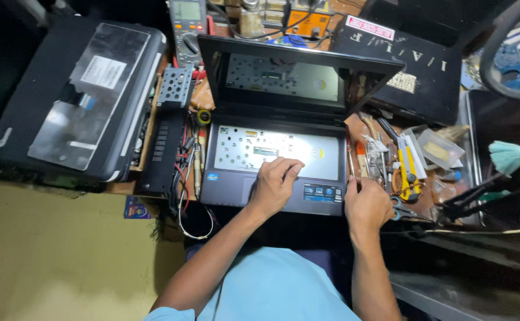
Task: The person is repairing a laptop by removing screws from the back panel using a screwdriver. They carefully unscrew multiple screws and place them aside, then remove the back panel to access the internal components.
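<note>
An open laptop (224, 196) sits before me with its keyboard taken out, so the silvery metal tray (242, 148) under the keys shows. Its dark screen (280, 80) stands tilted back. My left hand (274, 181) rests on the palm rest with its fingers curled against the lower edge of the bare tray; it holds nothing that I can see. My right hand (365, 205) lies at the laptop's right front corner, fingers closed; whether it grips a small tool is hidden.
A removed keyboard lies face down on a black printer (64, 101) at the left. A multimeter (187, 24) stands behind the laptop. Screwdrivers, a yellow cutter (407, 169) and scissors crowd the bench at the right, beside a black case (414, 65).
</note>
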